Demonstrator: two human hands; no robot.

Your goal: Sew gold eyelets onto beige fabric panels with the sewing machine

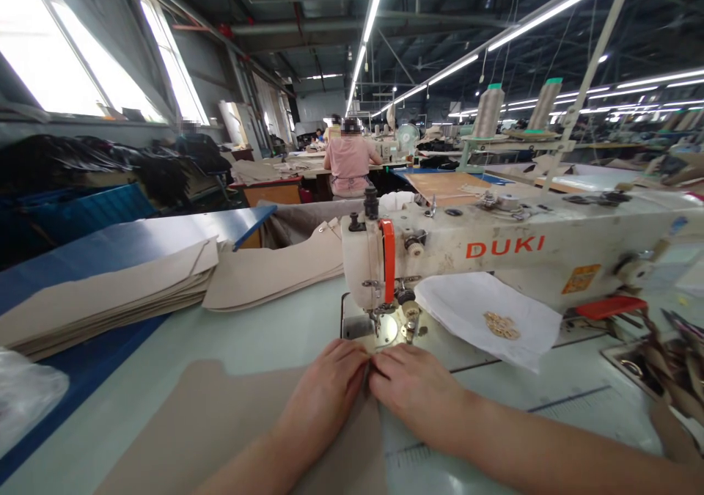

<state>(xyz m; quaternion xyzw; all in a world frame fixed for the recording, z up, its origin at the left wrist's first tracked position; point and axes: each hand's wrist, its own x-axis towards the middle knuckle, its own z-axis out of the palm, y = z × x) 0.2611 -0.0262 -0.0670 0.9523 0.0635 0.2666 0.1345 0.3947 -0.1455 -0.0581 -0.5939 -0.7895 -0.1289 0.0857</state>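
Observation:
A large beige fabric panel lies flat on the pale green table in front of the sewing machine. My left hand is closed at the panel's top right edge, its fingertips pinching the material. Right beside it, my right hand is closed too, its fingertips meeting the left ones at the same edge. Whether a small piece is also between the fingers is hidden. Just beyond my fingertips is the needle area with its lit round plate. A white sheet with several gold metal rings rests on the machine bed.
Stacked beige panels lie at the left, with more panels behind the needle. A clear plastic bag sits at the left edge. Beige straps with metal rings lie at the right. A person in pink sits further ahead.

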